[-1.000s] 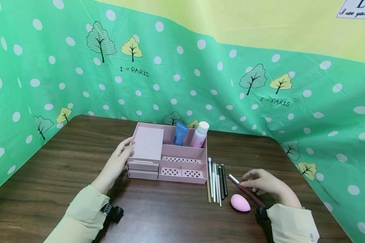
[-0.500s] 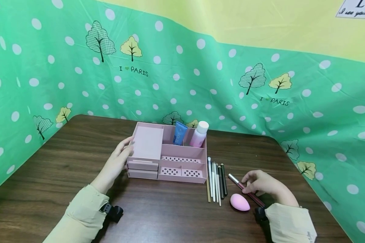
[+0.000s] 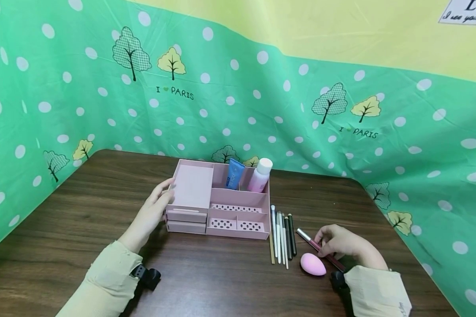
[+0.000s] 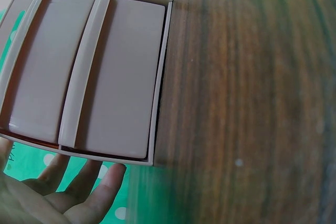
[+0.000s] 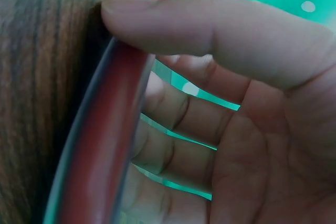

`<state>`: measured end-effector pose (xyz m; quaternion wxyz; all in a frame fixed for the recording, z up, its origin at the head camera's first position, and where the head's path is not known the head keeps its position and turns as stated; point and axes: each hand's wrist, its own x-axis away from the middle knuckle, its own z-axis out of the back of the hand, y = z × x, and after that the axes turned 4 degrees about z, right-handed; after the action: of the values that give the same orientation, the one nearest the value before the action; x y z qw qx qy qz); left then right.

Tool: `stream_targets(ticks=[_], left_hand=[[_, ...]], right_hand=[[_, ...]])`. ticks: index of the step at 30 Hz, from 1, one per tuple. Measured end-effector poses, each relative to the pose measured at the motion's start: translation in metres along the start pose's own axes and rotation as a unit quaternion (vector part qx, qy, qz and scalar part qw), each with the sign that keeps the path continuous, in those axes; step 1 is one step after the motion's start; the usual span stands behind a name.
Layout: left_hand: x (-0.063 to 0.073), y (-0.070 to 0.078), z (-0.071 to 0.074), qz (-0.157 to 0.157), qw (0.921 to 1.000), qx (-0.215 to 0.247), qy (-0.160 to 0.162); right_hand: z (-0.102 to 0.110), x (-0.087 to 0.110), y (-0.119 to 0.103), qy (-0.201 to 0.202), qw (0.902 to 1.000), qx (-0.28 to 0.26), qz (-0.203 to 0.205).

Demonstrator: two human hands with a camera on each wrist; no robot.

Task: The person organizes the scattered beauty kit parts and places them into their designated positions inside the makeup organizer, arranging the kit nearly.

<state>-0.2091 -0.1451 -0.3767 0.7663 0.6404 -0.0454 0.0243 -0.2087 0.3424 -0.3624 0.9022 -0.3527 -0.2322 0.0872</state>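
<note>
My left hand (image 3: 152,209) rests against the left side of a pink makeup organizer (image 3: 192,187), its fingers relaxed. The left wrist view shows the hand's fingertips (image 4: 116,174) along the wall beside two closed drawers (image 4: 123,77). On the right, my right hand (image 3: 347,244) pinches a lip gloss tube (image 3: 309,237), dark red with a silver cap. Up close, the thumb (image 5: 173,24) lies across the tube, with the fingers curled behind it. The tube slants low over the table. A pink makeup sponge (image 3: 313,264) lies just left of that hand.
Several makeup brushes and pencils (image 3: 281,240) lie side by side along the organizer's right. A blue squeeze tube (image 3: 235,175) and a pink bottle with a white cap (image 3: 259,176) stand in its back compartments. A green printed cloth (image 3: 238,110) hangs behind the brown table (image 3: 206,281).
The right hand has shifted slightly toward me, and its thumb and fingers have closed on the lip gloss tube. The left hand and the organizer stay put.
</note>
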Motion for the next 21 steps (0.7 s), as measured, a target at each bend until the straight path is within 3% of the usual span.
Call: stream_targets(ticks=[10,21], left_hand=[[0.001,0.001,-0.001,0.000,1.0000,0.004,-0.001],[0.001,0.001,-0.001,0.004,1.0000,0.006,-0.004]], right_hand=[[0.002,0.002,-0.001,0.007,0.9996,0.004,0.026],[0.003,0.009,-0.018,0.013,0.9984,-0.002,0.056]])
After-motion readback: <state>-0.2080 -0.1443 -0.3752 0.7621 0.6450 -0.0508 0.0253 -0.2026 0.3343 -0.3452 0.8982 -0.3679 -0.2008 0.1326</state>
